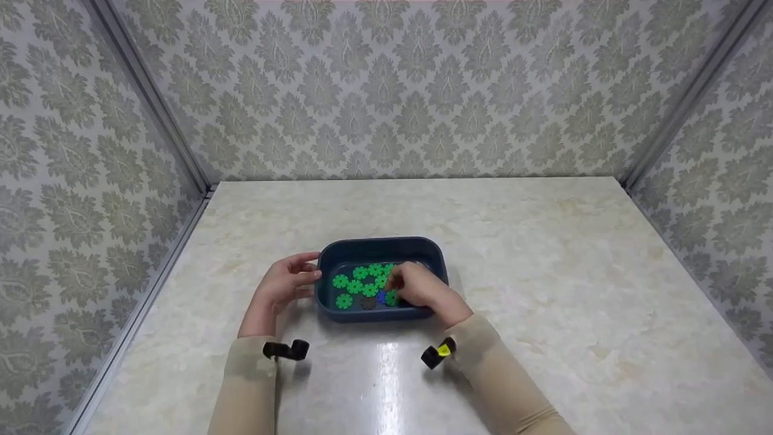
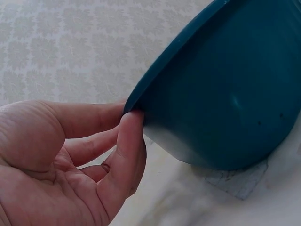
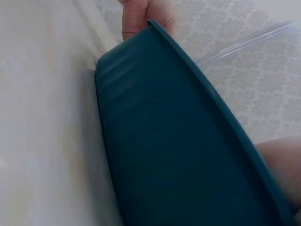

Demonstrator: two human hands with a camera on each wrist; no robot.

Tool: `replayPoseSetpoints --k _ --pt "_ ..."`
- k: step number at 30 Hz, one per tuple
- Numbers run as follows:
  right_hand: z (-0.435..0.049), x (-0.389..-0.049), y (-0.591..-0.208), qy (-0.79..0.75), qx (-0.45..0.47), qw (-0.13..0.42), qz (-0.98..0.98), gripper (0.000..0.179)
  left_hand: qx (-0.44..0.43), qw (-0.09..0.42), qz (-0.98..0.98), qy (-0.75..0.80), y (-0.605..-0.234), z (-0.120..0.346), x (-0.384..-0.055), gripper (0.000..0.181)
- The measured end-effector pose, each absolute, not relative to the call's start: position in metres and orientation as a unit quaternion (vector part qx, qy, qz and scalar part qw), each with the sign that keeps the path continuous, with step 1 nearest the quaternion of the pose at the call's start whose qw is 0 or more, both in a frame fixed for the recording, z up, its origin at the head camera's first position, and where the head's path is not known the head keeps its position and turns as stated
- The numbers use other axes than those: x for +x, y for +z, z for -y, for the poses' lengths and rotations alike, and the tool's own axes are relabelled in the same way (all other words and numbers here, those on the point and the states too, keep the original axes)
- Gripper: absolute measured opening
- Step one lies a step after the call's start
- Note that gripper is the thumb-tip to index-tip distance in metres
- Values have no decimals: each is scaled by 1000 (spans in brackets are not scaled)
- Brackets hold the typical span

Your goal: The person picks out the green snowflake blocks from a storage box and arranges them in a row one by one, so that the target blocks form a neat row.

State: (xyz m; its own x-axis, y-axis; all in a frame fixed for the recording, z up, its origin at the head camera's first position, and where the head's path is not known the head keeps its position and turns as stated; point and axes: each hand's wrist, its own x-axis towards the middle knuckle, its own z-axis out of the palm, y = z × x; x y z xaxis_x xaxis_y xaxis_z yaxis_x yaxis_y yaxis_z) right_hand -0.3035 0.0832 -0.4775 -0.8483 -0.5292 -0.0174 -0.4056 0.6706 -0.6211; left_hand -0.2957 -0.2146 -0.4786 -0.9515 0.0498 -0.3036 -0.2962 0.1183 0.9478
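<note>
A dark blue-green plastic bin [image 1: 380,315] sits on the table with several green notched plastic discs [image 1: 343,301] inside. One brown disc [image 1: 368,303] and a blue disc [image 1: 381,296] lie near its front wall. At the bin's left end, my left hand [image 1: 287,279] pinches the rim, with thumb and fingertips on the wall in the left wrist view. My right hand [image 1: 420,285] reaches in over the right side, fingers bent down among the green discs. Its fingertips are hidden, and I cannot tell whether they hold a disc. The bin's wall hides most of this hand in the right wrist view.
The pale marbled table [image 1: 543,272] extends around the bin. Patterned panels [image 1: 386,90] rise behind it and on both sides, with metal frame posts [image 1: 151,90] at the corners. A black wrist camera [image 1: 287,350] is strapped to each sleeve.
</note>
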Motion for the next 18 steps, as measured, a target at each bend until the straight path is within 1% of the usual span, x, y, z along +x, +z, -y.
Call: replayPoseSetpoints --k 4,9,13,18 --pt "-86 -304 -473 -328 -255 116 -902 20 -84 134 -738 656 -477 214 -295 55" --pt "-94 -304 -464 -358 -234 135 -894 19 -89 134 -738 655 -477 214 -295 54" --pt "-104 -305 -458 -384 -229 139 -884 18 -85 130 -739 655 -479 214 -295 54" --pt "-119 -311 -452 -424 -222 142 -866 22 -81 128 -742 653 -479 214 -294 53"
